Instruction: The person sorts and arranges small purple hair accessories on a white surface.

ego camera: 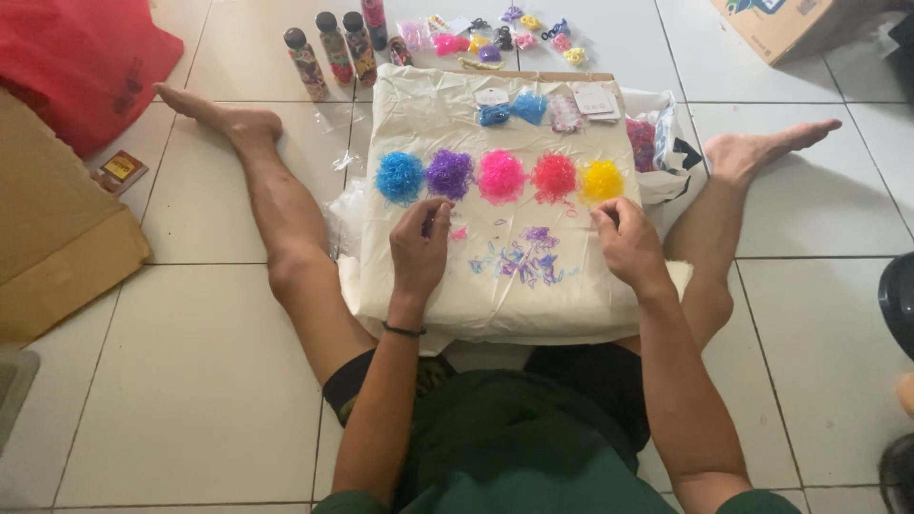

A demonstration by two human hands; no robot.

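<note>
On the cream cloth-covered board [419, 124] between the person's legs, five piles of tiny elastic bands run left to right; the left hand [420, 243], fingers pinched together on something too small to tell, sits just below the purple pile [449, 173], nearer than the right hand [625, 241], curled loosely below the yellow pile [602, 180], beside the scattered mixed bands [529, 257]
</note>
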